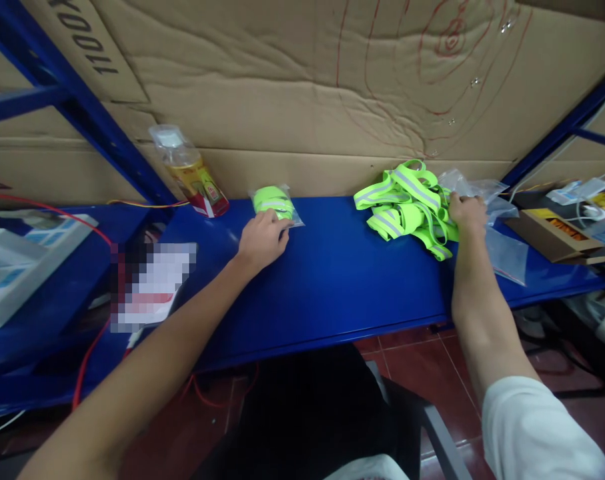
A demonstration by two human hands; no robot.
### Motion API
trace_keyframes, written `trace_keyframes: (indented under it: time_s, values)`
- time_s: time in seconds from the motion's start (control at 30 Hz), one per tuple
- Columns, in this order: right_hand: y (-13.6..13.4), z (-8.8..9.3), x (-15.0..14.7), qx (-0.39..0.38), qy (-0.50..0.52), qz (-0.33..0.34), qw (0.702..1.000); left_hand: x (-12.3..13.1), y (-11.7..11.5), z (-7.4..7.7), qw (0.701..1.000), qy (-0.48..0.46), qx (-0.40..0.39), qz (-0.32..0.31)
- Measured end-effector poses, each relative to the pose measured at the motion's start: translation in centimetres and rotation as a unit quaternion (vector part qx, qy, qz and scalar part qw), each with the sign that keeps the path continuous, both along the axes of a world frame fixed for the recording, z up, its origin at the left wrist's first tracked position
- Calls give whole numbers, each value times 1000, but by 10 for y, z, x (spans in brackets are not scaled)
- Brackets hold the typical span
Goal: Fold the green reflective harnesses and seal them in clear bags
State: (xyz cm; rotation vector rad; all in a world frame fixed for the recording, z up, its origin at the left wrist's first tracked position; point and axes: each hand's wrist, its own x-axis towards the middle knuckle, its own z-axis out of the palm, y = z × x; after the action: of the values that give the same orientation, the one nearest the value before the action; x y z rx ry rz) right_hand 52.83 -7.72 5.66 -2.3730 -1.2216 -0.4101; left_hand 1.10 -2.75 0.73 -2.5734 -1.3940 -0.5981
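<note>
A small clear bag with a folded neon-yellow reflective strap [272,199] inside lies on the blue table toward the back. My left hand [265,239] rests at its front edge, fingers curled down on it. Farther right sits a loose, tangled pile of neon-yellow reflective straps [407,200] with grey stripes. At that pile's right edge is my right hand [468,212], its fingers bent between the straps and some clear plastic bags [505,253]. What those fingertips hold, if anything, is hidden.
A bottle with a yellow and red label [197,177] stands at the back left. Nearer me lies a blurred-out flat item [157,287]. An open cardboard box [557,233] and cables are at the right. Behind the blue table [332,287] rises a cardboard wall [262,87].
</note>
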Motion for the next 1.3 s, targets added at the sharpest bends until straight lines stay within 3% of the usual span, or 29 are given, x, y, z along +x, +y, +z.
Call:
trace_keyframes:
  time_s: [0.1,0.27,0.43,0.63,0.7,0.77,0.83,0.9,0.93,0.97,1.07,1.17,1.3]
  values:
    - [4,1,-3,15,84,-102,991,0,1,-1,1000,-7,-5,-2]
    - [3,4,0,96,140,-183,968,-1,1,-1,1000,-11,2,1]
    - [-4,-1,7,109,187,-220,951,0,-1,0,1000,-12,-15,4]
    - [-14,6,9,190,121,-218,950,4,-6,5,999,-8,-24,26]
    - [-16,17,8,278,68,-168,943,7,-8,6,999,5,-21,41]
    - [-14,31,0,391,5,-84,917,10,-11,7,998,15,-18,53]
    - [-9,43,-23,480,-37,5,877,12,-12,7,997,24,-17,64]
    - [-4,47,-64,518,-21,112,848,14,-13,6,997,24,-12,68]
    - [-2,44,-89,498,6,187,847,14,-13,5,998,19,-10,66]
    - [-1,39,-114,429,44,269,861,15,-12,4,998,11,-6,64]
    - [-1,14,-183,232,56,410,880,14,-11,3,997,-40,7,63]
    - [2,-12,-219,128,89,519,840,14,-11,4,988,-152,-13,17]
    - [8,-33,-232,138,169,584,782,18,-19,8,932,-312,-122,-138]
